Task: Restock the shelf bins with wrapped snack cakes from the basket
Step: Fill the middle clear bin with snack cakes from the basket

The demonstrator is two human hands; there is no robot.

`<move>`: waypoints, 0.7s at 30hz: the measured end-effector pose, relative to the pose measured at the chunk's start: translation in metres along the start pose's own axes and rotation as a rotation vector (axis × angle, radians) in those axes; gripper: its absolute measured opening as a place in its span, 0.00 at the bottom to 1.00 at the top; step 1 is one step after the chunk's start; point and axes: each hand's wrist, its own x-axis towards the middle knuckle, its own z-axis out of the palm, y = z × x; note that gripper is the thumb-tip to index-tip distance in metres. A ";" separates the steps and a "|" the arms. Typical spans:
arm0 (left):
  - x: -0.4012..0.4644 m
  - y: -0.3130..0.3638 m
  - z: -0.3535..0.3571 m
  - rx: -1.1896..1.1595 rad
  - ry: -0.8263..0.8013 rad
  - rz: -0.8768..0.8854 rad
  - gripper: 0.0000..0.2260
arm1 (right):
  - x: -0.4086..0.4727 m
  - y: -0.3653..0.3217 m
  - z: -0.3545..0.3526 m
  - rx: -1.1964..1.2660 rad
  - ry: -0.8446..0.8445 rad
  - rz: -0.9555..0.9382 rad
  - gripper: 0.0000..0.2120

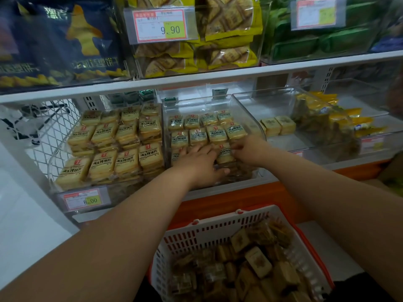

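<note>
Both my hands reach into the middle clear shelf bin (250, 105), which holds rows of yellow wrapped snack cakes (216, 132). My left hand (202, 162) lies palm down on the front row, fingers spread flat over the packs. My right hand (248, 149) pinches the edge of one wrapped cake (224, 152) in the front row. Below, near me, a white and red basket (218, 232) holds several loose wrapped cakes (257, 261).
A full clear bin of the same cakes (113, 144) stands to the left with an 8.00 price tag (84, 200). To the right a bin (305, 147) holds two square cakes (278, 126) and yellow packets (327, 118). An upper shelf (196, 80) carries bagged snacks.
</note>
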 end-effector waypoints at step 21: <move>-0.147 0.055 0.190 -0.568 -0.161 -0.178 0.07 | -0.145 0.072 0.151 -0.005 -0.548 0.053 0.06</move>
